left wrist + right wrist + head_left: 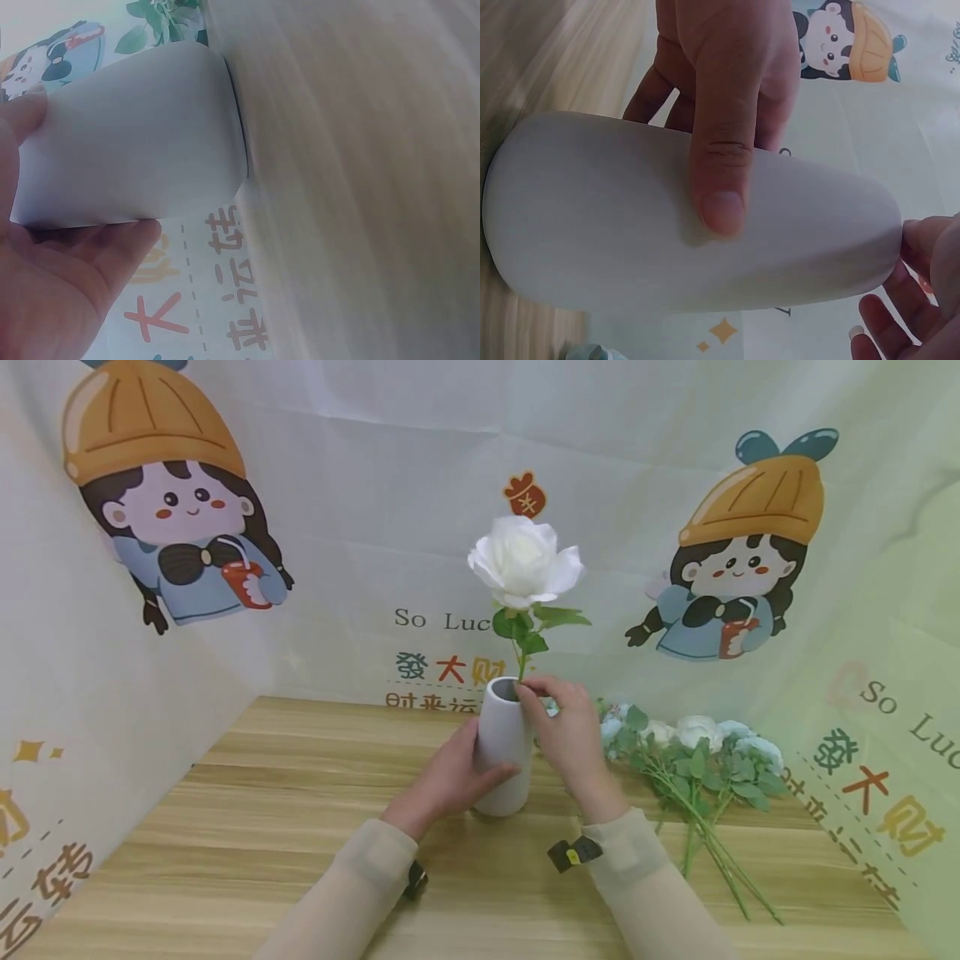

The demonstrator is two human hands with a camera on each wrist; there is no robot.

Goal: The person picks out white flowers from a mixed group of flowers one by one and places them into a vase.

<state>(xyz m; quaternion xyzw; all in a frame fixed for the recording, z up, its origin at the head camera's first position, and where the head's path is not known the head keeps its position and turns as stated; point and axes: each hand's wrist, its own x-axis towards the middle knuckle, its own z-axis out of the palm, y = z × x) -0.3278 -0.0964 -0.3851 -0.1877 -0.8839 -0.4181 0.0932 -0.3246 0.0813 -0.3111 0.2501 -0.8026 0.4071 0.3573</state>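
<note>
A white vase (504,747) stands upright on the wooden table. My left hand (457,777) grips its body from the left, thumb across the front and fingers around the far side. Above the mouth rises a white rose (522,562) with green leaves on its stem. At the rim, my right hand (570,722) pinches the stem between thumb and fingers, and the stem's lower end is hidden in the vase. The left wrist view shows the vase's base (202,127) on the table. In the right wrist view the left thumb (724,195) presses on the vase wall.
To the right lies a bunch of white and pale blue flowers (701,735), their green stems (712,847) pointing toward the front. A printed cloth (337,527) hangs behind the table (247,827) and along both sides. Black straps with small devices (573,853) sit at the wrists.
</note>
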